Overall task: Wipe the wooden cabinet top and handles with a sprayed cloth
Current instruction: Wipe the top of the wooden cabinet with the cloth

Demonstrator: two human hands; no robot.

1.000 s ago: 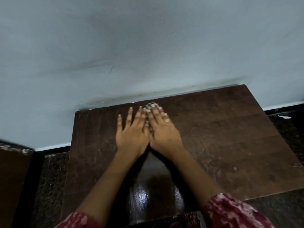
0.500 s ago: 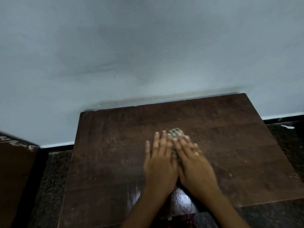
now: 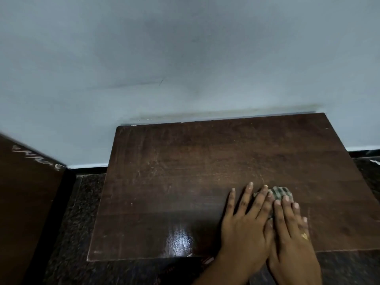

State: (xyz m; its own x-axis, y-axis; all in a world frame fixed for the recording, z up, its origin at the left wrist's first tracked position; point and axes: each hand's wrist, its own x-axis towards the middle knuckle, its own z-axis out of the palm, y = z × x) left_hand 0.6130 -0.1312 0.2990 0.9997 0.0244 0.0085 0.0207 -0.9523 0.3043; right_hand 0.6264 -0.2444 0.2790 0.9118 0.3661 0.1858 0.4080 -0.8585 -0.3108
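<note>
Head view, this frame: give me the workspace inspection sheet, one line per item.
Surface: wooden cabinet top, dark brown, dusty streaks across the middle, a glossy patch near the front edge.
Job's things: checked cloth flat on the top, mostly covered by the hands; no spray bottle or handles in view.
Clutter: nothing seen on the top.
Hands: left hand and right hand side by side, palms down, fingers spread, pressing the cloth at the front right; ring on the right.
Cables: nothing seen.
Surroundings: pale wall behind, with a grimy line just above the top's back edge; dark speckled floor; another brown wooden panel at left.
</note>
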